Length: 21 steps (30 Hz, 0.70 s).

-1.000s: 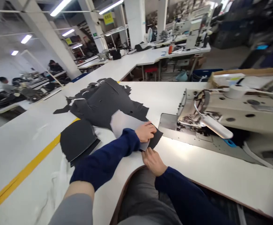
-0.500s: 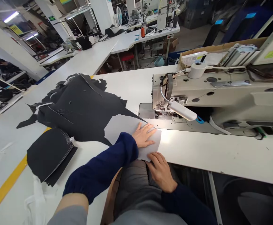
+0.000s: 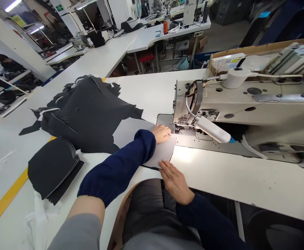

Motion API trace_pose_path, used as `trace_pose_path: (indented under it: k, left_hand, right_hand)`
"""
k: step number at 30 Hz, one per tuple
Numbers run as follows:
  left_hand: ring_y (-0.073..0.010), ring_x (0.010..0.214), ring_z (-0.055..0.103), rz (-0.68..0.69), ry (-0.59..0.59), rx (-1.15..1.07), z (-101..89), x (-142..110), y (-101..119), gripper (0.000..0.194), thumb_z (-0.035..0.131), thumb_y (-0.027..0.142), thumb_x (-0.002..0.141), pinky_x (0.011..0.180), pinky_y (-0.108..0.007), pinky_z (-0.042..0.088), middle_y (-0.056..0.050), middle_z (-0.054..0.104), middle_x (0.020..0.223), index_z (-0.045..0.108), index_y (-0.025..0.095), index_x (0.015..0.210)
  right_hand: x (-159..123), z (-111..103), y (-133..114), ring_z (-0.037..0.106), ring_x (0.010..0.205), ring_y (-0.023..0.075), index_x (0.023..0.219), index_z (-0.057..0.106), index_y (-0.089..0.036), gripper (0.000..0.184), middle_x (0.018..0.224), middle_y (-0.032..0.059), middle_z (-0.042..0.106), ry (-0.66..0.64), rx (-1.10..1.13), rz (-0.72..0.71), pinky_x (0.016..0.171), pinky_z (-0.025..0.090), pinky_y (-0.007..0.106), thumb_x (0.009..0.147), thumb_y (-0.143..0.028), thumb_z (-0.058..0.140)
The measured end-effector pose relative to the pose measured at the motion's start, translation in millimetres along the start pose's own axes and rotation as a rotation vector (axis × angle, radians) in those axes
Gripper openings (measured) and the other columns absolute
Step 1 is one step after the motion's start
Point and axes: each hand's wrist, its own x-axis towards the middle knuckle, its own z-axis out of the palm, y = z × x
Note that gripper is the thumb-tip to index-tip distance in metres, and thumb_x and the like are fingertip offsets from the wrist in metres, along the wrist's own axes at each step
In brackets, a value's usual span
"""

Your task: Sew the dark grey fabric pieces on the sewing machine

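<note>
A light grey fabric panel [image 3: 131, 132] with a dark underside lies on the table in front of the sewing machine [image 3: 187, 123]. My left hand [image 3: 162, 133] is on its upper edge, left of the presser foot, fingers curled together and closed on the fabric. At the panel's near edge, my right hand [image 3: 176, 182] has its fingers stretched out flat on the fabric; its thumb is hidden. A heap of dark fabric pieces [image 3: 89, 114] lies to the left, partly under the panel. Closer to me is a stack of curved dark pieces [image 3: 54, 166].
A white lamp [image 3: 211, 129] on a flexible neck lights the needle area. Behind the machine stands a cardboard box [image 3: 261, 51] holding parts. White strips [image 3: 39, 215] lie at the table's lower left. Another person [image 3: 9, 66] sits far left.
The grey panel has moved away from me, with its dark near edge now showing on the table. My left hand went from spread flat to curled at the upper edge. My right hand shifted slightly left.
</note>
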Motion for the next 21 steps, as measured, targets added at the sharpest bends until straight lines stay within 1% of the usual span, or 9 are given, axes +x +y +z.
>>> trace_pose_path:
  k: [5,8,11,13,16,21]
  left_hand:
    - [-0.0197,0.093,0.056,-0.020,0.007,0.002,-1.8,24,-12,0.019,0.045,0.019,0.085,0.086,-0.035,0.036,-0.004,0.066,0.097,0.063,0.017,0.090]
    - [-0.0205,0.094,0.058,-0.037,-0.003,0.014,-1.6,39,-13,0.021,0.045,0.018,0.083,0.085,-0.035,0.037,-0.003,0.067,0.095,0.065,0.018,0.087]
    - [-0.0219,0.098,0.058,-0.046,0.000,0.020,-2.5,49,-13,0.022,0.044,0.017,0.083,0.085,-0.035,0.038,-0.005,0.067,0.098,0.066,0.018,0.089]
    - [-0.0234,0.100,0.057,-0.045,0.002,0.016,-3.5,53,-13,0.023,0.044,0.016,0.083,0.085,-0.036,0.038,-0.006,0.067,0.101,0.065,0.017,0.093]
    - [-0.0243,0.100,0.057,-0.033,-0.008,0.005,-4.5,54,-12,0.024,0.044,0.013,0.081,0.084,-0.037,0.038,-0.008,0.067,0.098,0.064,0.015,0.095]
    - [-0.0236,0.096,0.058,-0.049,0.000,-0.020,-4.1,58,-11,0.025,0.044,0.010,0.080,0.085,-0.037,0.038,-0.007,0.067,0.093,0.064,0.014,0.094]
  right_hand:
    - [12,6,22,0.053,0.116,0.0249,0.095,0.067,-0.007,0.032,0.117,0.0153,0.061,-0.024,-0.073,-0.035,0.097,0.049,0.037,0.086,-0.001,0.038]
    - [14,7,34,0.053,0.116,0.0246,0.093,0.067,-0.006,0.034,0.114,0.0156,0.063,-0.010,-0.092,-0.028,0.096,0.050,0.036,0.086,0.001,0.035]
    - [15,7,42,0.052,0.118,0.0250,0.093,0.067,-0.005,0.035,0.114,0.0164,0.062,0.002,-0.083,-0.015,0.097,0.050,0.037,0.086,0.003,0.033]
    - [15,7,45,0.050,0.120,0.0251,0.094,0.066,-0.005,0.035,0.115,0.0173,0.061,-0.006,-0.055,-0.008,0.098,0.049,0.038,0.086,0.003,0.034]
    - [14,6,46,0.048,0.123,0.0251,0.096,0.066,-0.005,0.034,0.118,0.0182,0.060,-0.029,-0.009,0.005,0.101,0.047,0.039,0.086,0.003,0.034]
    - [15,7,47,0.051,0.119,0.0236,0.094,0.065,-0.006,0.035,0.116,0.0167,0.061,-0.019,-0.023,0.016,0.099,0.048,0.036,0.087,0.003,0.032]
